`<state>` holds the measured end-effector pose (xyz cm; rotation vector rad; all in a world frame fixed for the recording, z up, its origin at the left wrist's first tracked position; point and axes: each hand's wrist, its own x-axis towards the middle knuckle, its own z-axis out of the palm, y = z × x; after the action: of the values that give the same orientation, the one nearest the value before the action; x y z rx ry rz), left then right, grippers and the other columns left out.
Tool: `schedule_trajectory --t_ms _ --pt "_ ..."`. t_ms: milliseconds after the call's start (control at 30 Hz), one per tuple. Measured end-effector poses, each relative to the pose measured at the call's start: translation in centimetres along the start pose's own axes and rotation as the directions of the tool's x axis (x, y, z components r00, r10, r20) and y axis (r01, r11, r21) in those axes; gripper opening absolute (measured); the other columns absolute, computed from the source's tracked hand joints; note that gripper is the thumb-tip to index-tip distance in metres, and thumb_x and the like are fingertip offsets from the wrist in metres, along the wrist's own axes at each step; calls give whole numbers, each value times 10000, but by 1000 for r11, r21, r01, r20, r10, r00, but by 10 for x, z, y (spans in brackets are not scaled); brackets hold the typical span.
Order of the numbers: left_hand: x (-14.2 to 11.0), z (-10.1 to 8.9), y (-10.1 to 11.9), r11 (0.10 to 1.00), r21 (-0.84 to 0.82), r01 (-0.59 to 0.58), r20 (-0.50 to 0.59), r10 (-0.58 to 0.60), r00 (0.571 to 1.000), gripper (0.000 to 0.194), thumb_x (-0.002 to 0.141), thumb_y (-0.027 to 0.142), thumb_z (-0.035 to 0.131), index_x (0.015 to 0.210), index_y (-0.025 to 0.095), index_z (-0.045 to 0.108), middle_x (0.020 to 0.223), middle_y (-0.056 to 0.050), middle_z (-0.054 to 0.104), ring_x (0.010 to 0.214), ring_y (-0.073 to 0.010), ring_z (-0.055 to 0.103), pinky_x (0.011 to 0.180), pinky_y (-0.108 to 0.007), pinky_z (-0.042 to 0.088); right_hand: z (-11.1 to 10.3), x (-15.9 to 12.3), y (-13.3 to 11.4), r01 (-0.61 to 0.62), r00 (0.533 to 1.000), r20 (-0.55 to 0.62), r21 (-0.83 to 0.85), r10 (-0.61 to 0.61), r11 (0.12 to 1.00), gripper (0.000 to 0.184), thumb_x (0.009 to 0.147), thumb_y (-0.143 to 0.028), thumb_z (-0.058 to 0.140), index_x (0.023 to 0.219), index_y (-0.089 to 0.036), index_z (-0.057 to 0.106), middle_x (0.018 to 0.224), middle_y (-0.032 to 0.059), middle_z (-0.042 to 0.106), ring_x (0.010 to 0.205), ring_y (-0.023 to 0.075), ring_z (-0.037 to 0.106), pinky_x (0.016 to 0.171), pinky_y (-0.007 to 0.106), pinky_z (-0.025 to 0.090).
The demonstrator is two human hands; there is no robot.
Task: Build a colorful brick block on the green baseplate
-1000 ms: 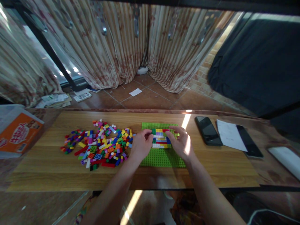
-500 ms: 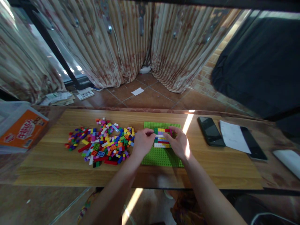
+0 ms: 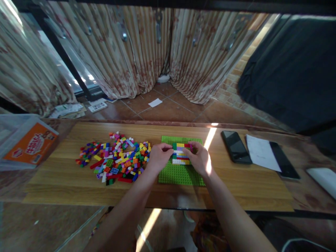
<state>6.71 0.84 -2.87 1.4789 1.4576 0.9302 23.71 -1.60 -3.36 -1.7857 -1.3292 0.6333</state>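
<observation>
So a patch of colored bricks [image 3: 181, 161] is sitting on the upper part of the green baseplate [image 3: 181, 176], while the plate's lower part is showing bare studs and a big loose brick pile [image 3: 126, 157] is lying just beside it. The left hand [image 3: 159, 158] is pinching with nearly closed fingers at the patch's left edge, and the right hand [image 3: 198, 159] is curling half-open over its right side; can't tell if either's gripping a brick.

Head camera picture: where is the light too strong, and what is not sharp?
Head view: a sun streak falls on the brown wooden tabletop beyond the right hand, whose wrist side looks washed out; the loose multicoloured plastic bricks look slightly soft.
</observation>
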Motion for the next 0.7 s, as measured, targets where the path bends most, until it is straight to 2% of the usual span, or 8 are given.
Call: schedule_trajectory --t_ms 133,333,467,567,700 --pt "2 1 -5 1000 21 -9 3 9 1000 135 760 178 627 840 155 734 755 -41 741 712 -158 686 714 -273 546 0 1 3 -1 1000 9 11 1 1000 476 709 -505 687 1052 -176 663 936 77 703 798 212 621 767 398 517" --pt "4 3 -9 999 -18 28 32 -27 999 255 864 320 537 810 152 721 681 -36 722 637 -154 680 613 -249 523 1 4 10 37 999 7 38 -37 999 466 758 -519 635 1067 -173 670 975 89 715 847 223 648 785 399 533" --pt "-1 0 2 997 75 -6 13 5 1000 214 818 341 622 792 158 729 756 -54 742 724 -178 692 677 -274 529 -1 6 10 18 999 26 69 -20 997 425 823 -523 548 1021 -178 697 985 93 718 897 233 659 817 397 531" --pt "-6 0 12 990 139 1 -15 1 1000 160 777 296 678 817 150 731 804 -71 748 767 -190 692 732 -298 528 -1 5 9 20 1000 19 53 -21 998 429 814 -518 560 1029 -173 695 982 98 720 891 237 659 814 403 532" --pt "-10 2 17 981 194 -2 -43 10 999 169 792 277 670 853 131 730 849 -94 749 780 -200 685 761 -327 518 1 2 5 52 999 -13 34 -51 998 427 802 -512 573 1035 -175 690 969 98 725 860 232 660 779 392 538"
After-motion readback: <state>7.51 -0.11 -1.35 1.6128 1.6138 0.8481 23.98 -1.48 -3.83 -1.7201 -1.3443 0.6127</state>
